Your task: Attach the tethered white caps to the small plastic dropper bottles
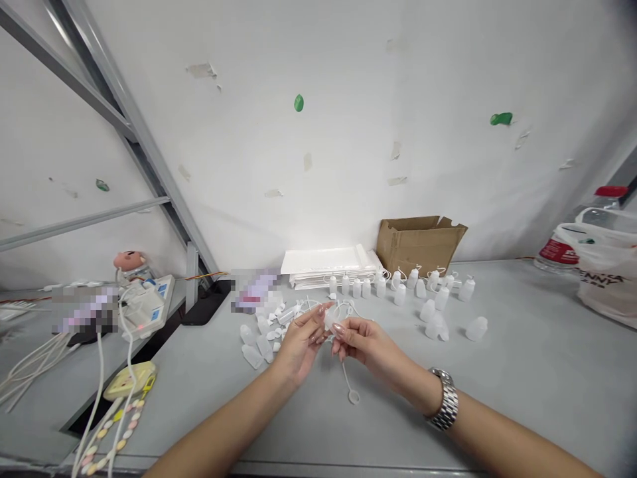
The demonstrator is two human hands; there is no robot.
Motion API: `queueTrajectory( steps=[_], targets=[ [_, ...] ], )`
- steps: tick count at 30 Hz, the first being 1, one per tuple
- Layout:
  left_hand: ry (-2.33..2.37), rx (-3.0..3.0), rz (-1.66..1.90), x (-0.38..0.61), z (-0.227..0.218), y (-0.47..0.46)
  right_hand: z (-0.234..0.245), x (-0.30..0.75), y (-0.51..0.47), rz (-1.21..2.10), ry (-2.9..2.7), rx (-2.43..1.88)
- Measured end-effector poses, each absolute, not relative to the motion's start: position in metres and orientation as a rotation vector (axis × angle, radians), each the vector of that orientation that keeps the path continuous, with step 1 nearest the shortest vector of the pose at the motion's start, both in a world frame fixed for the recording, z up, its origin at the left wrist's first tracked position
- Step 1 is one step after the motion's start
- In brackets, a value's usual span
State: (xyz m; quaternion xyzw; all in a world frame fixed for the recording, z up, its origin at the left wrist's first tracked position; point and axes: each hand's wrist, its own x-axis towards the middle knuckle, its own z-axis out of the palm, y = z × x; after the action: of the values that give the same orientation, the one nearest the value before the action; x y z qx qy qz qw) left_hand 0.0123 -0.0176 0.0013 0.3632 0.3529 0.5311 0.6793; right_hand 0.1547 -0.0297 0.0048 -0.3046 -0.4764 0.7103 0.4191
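Left hand (pixel 301 340) & right hand (pixel 362 342) both pinch one small white bottle (pixel 329 320) at fingertips, above table (pixel 522 372); its loop strap (pixel 346 376) dangles. Loose bottles (pixel 259 345) lie just left, upright bottles (pixel 398 289) behind, cardboard box (pixel 418 242) by wall. Bottle mostly hidden by fingers — shape unclear. Open room front-right; table edge nr forearms.

A single head-worn camera looks forward and down over the grey table (pixel 522 372) toward the white wall (pixel 348 99) — both hands close below centre, no second view.
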Motion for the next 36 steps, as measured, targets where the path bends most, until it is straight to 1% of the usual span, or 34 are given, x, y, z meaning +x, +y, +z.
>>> queueTrajectory(
  steps=[5, 11, 23, 28, 32, 36],
  targets=[
    [0.788, 0.834, 1.158, 0.015, 0.0, -0.021, 0.004, 0.156, -0.03, 1.773, -1.208, -0.739],
    [0.882, 1.013, 1.18, 0.015, 0.007, -0.026, 0.007, 0.156, -0.031, 1.742, -1.226, -0.754],
    [1.005, 1.311, 1.215, 0.009, 0.004, -0.025, 0.007, 0.157, -0.029, 1.78, -1.223, -0.7],
    [0.901, 1.067, 1.107, 0.013, 0.006, -0.024, 0.016, 0.167, -0.023, 1.913, -1.061, -0.509],
    [0.834, 0.92, 1.155, 0.009, 0.011, -0.021, 0.015, 0.169, -0.024, 2.065, -0.984, -0.493],
    [0.796, 0.946, 1.167, 0.004, 0.015, -0.018, 0.009, 0.164, -0.027, 2.174, -0.974, -0.459]
  ],
)
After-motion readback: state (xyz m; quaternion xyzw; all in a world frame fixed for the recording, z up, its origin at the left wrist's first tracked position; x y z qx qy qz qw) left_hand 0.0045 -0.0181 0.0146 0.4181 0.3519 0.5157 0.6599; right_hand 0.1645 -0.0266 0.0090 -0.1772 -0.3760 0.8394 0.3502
